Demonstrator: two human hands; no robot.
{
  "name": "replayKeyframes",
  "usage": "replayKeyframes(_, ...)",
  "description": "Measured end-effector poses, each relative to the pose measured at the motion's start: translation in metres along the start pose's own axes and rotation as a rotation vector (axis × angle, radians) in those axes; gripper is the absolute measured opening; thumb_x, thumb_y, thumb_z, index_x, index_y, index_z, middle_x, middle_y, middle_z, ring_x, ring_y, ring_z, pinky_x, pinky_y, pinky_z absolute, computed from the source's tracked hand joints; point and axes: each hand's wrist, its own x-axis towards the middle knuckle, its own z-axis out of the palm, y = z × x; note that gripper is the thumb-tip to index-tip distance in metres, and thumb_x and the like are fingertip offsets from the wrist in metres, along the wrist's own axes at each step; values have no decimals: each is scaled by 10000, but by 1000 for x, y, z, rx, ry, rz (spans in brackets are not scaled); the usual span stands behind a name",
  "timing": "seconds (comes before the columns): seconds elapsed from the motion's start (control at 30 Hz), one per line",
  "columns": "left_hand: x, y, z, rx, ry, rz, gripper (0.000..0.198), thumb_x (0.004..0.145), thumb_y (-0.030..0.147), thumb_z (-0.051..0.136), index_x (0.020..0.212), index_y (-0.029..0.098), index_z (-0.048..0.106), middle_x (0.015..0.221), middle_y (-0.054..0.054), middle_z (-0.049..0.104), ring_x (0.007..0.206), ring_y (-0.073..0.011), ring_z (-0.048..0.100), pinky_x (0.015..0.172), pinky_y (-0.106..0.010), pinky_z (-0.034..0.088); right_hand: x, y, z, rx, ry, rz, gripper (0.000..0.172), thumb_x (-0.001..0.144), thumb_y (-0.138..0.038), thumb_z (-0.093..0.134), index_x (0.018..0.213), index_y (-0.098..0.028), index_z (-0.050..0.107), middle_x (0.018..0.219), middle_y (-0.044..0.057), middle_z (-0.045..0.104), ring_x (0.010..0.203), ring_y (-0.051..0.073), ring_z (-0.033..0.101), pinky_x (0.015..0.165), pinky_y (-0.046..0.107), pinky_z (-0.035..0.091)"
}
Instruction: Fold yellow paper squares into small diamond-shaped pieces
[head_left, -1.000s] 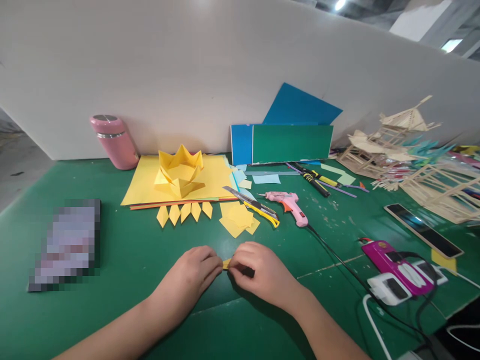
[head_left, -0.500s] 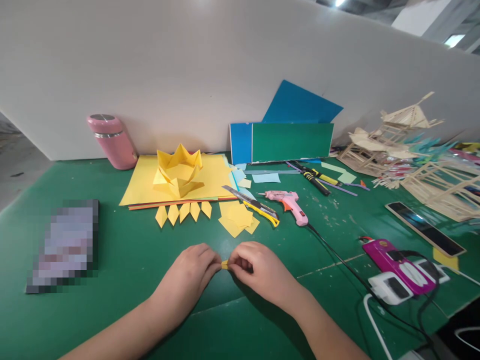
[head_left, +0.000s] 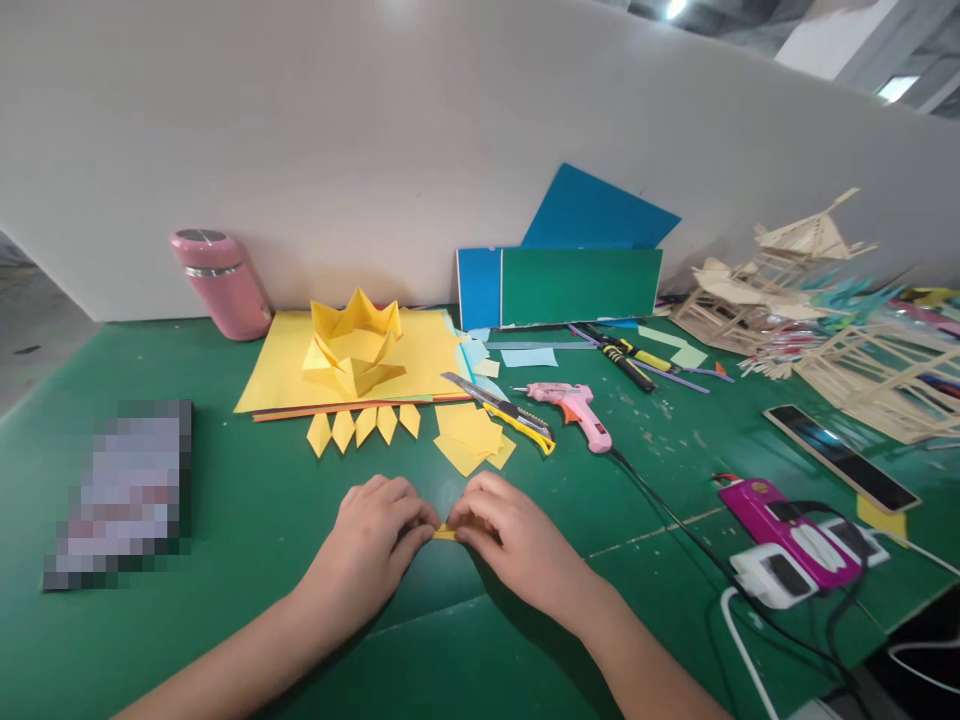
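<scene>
From my remote seat I list, by descending size: one green table (head_left: 247,500), bearing everything below; wooden stick models (head_left: 802,245), at far right; one blue-and-green board (head_left: 581,288), upright against the wall; one stack of sheets (head_left: 281,360), yellow uppermost; my left hand (head_left: 375,535) and right hand (head_left: 517,530), near the front, fingertips of each pinched on one small yellow paper piece; one pink flask (head_left: 225,290), beside the stack; one pointed yellow paper ring (head_left: 356,375), on it; one dark-screened phone (head_left: 840,460), lying at right; one pink glue gun (head_left: 566,400), corded; one yellow-handled cutter (head_left: 517,418); loose yellow squares (head_left: 469,435), overlapping; five folded paper diamonds (head_left: 365,425), in a row along the stack's front edge; lastly the yellow paper piece (head_left: 445,533), between both hands, mostly hidden by fingers, whether touching the table I cannot tell.
</scene>
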Motion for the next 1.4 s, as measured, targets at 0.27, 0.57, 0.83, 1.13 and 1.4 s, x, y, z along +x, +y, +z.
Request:
replayKeyframes(0.27, -1, -8, 1, -64, 19, 29, 243, 844, 165, 470, 775, 236, 692, 776, -20, 651, 763, -213, 563, 693, -347, 398, 1, -3, -3, 22, 1, 5, 213, 838, 4, 538, 747, -177, 606, 841, 11, 540, 782, 136, 548, 684, 252, 436)
replayKeyframes(0.57, -7, -4, 7, -26, 116, 39, 165, 854, 206, 488, 788, 221, 638, 789, -14, 635, 784, -222, 557, 737, -374, 386, 2, 0, -3, -9, -7, -33, 209, 820, 17, 538, 813, -185, 586, 861, 15, 582, 823, 151, 545, 725, 263, 428)
replayKeyframes(0.83, -6, -5, 12, -5, 110, 85, 135, 887, 227, 498, 773, 219, 568, 790, -1, 614, 779, -207, 537, 724, -348, 377, 3, 2, -5, -107, 20, -208, 132, 876, -68, 533, 862, -198, 552, 886, 32, 612, 862, 178, 519, 777, 304, 415)
replayKeyframes(1.13, -9, -1, 9, -271, 167, 64, 162, 877, 209, 392, 768, 217, 512, 722, 1, 591, 645, -163, 545, 596, -268, 451, 3, 5, -1, 145, 128, -92, 146, 826, -105, 543, 912, -212, 592, 875, 25, 656, 815, 162, 610, 753, 287, 471)
replayKeyframes(1.4, -8, 1, 12, -536, 246, -39, 73, 796, 266, 501, 761, 206, 524, 644, 31, 557, 557, -123, 517, 526, -225, 443, 4, 0, -2, 423, 109, -18, 49, 846, -250, 534, 853, -203, 546, 731, -8, 574, 679, 133, 564, 631, 241, 453)
